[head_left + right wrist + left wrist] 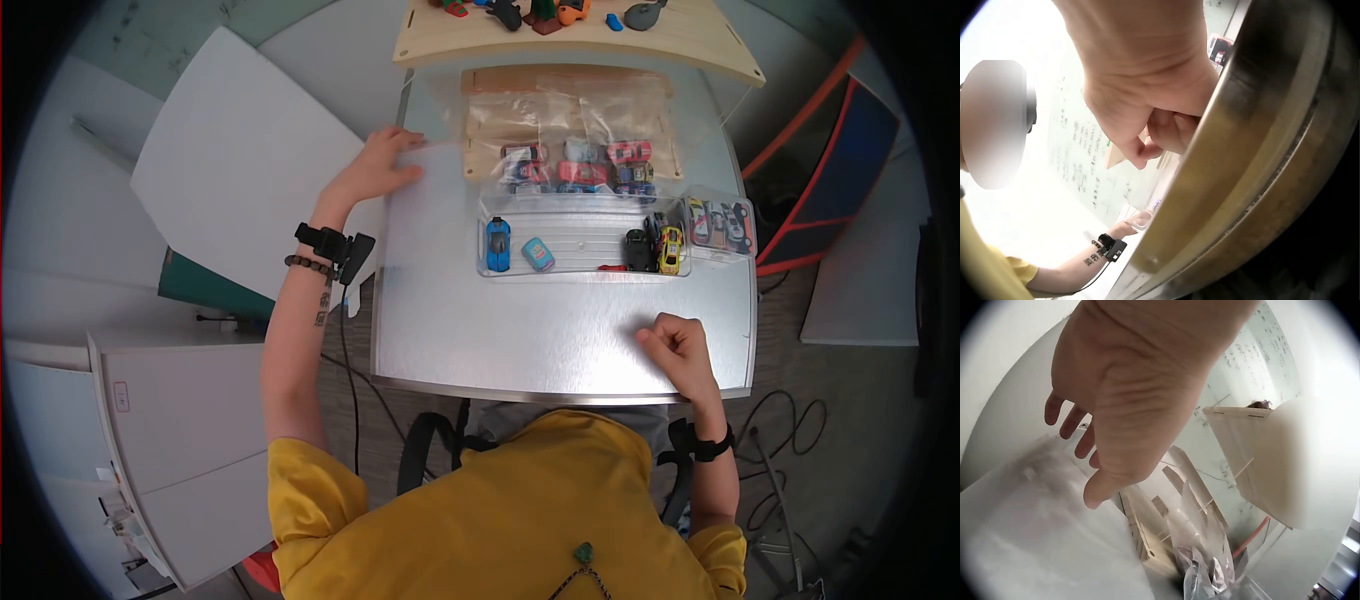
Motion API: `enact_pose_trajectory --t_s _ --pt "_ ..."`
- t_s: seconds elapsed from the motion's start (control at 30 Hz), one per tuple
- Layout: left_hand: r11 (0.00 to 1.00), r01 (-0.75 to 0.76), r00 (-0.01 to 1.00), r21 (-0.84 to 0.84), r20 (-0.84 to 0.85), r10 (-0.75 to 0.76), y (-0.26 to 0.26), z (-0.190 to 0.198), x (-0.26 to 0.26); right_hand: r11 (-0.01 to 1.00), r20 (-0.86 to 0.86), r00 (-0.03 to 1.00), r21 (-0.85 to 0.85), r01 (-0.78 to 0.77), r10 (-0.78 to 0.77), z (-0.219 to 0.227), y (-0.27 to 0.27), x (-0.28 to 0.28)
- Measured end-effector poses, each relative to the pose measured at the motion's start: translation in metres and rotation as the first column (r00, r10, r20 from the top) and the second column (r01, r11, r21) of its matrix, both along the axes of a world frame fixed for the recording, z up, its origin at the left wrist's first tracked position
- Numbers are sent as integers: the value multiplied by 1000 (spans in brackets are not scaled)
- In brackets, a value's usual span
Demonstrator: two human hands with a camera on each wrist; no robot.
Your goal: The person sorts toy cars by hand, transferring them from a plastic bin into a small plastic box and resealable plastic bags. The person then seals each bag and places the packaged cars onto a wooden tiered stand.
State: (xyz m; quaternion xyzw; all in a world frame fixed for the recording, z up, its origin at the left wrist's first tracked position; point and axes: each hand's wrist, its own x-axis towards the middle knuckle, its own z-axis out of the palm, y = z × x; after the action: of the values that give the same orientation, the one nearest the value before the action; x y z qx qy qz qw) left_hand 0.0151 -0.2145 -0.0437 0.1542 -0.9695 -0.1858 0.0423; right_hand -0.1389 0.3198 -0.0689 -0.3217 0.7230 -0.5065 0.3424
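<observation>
Plastic tray (pixel 585 257), clear and oblong

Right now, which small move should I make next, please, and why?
Perhaps bring your left hand to the clear tray and straighten the light-blue toy: it lies at a slant beside the blue car, which sits nearly straight, and that hand appears to hold nothing.

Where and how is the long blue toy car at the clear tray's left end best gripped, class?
Probably pinch the blue toy car across its long sides, near the middle, coming from above: it is longer than wide, and the walls of the clear tray would likely hinder a low approach.
</observation>
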Motion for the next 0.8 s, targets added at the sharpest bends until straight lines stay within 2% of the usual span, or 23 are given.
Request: enact_pose_trajectory --t_s 0.13,0.37,0.57,0.73,0.8 --pt "994 56 997 -93 54 -51 -2 -2 -10 999 36 999 -28 25 -24 -3 0 0" --pt "998 -3 1000 -70 23 4 2 1 -16 998 36 999 -61 28 -25 -8 2 -1" --pt "997 -44 996 -57 -86 39 14 5 -12 997 25 999 -70 45 -43 -9 2 1" --pt "990 -23 980 -138 -199 -5 22 8 -4 995 19 999 -87 48 -47 -12 3 1" --pt "997 -33 972 -76 -235 14 35 23 8 994 17 998 -93 57 -55 -8 3 0"
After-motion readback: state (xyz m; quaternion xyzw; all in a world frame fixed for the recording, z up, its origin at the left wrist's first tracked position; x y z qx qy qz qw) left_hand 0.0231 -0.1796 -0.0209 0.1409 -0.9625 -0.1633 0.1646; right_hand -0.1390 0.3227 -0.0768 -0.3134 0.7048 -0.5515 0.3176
